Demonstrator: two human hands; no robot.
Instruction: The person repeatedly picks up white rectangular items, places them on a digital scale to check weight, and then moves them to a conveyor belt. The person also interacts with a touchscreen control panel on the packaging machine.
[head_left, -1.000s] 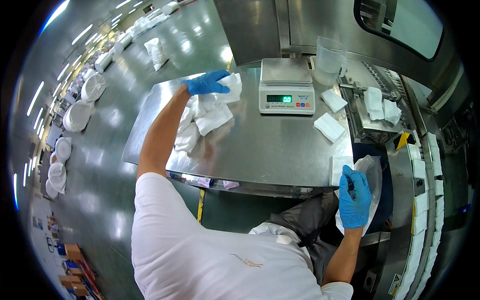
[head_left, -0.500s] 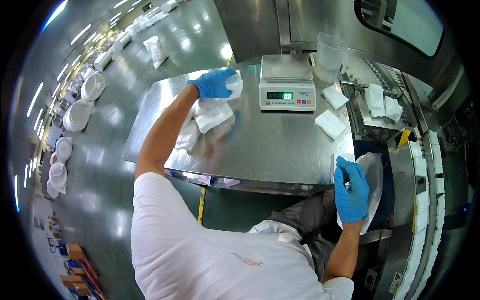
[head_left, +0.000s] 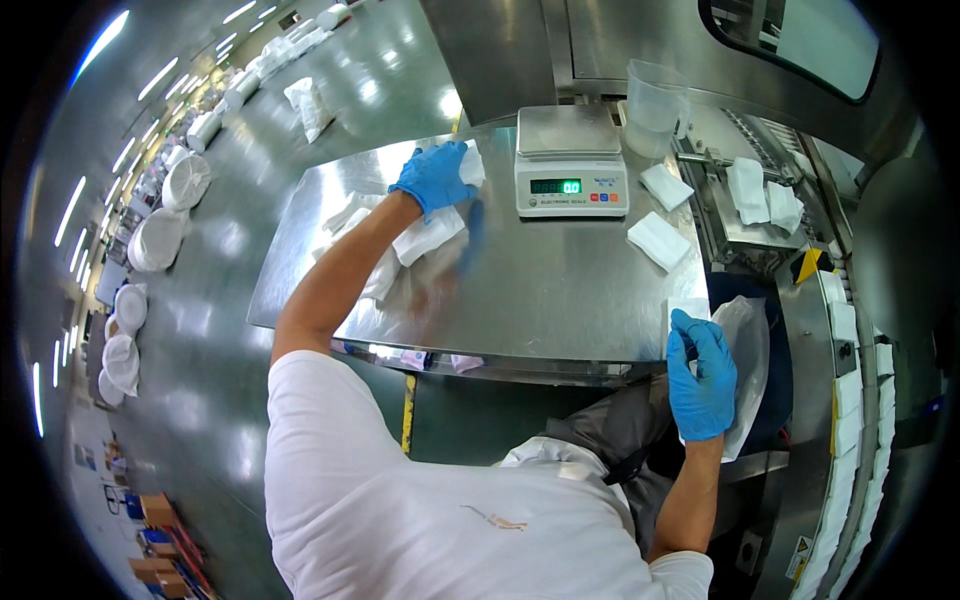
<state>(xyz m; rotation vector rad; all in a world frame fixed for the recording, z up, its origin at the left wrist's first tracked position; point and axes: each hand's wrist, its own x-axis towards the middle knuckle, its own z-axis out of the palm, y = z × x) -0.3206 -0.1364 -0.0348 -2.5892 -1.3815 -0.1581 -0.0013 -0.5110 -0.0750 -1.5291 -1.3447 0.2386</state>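
Observation:
My left hand (head_left: pixel 433 178), in a blue glove, reaches over a loose pile of folded white pads (head_left: pixel 428 236) on the left of the steel table. Its fingers are bent over one white pad (head_left: pixel 473 163), which sticks out past the fingertips. At the table's right front corner, my right hand (head_left: pixel 703 378), also blue-gloved, has curled fingers and a pinched thumb on another folded white pad (head_left: pixel 686 306), partly hidden by the hand. Against its outer side is a translucent plastic bag (head_left: pixel 748 370).
An electronic scale (head_left: pixel 571 165) with a bare pan stands at the back of the table (head_left: pixel 550 290). Right of it are a clear plastic jug (head_left: pixel 655 110) and two loose pads (head_left: pixel 659 241). Machinery with a conveyor of white pads (head_left: pixel 845 430) runs along the right.
My left hand has shifted slightly right and closed further over the pad, covering more of it. My right hand stays nearly in place at the table corner. The view has shifted slightly.

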